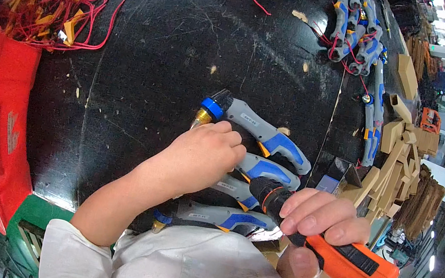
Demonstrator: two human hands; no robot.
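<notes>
The right hand (320,220) wraps an orange-and-black plastic driver (353,270) at lower right, its long axis slanting up-left toward curved grey-and-blue handles (275,173) at centre. The left hand (206,151), nearer them, curls with fingertips hidden; its grip cannot be told. Beyond lie scratched black tabletop (162,40) and, upper left, tangled red wires (97,6).

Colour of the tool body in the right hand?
Tool body: orange with black parts; best in head view.

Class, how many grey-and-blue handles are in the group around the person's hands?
4: topmost handle; second, beside the left hand; third below, partly hidden; fourth nearest the white shirt. More may be hidden.
</notes>
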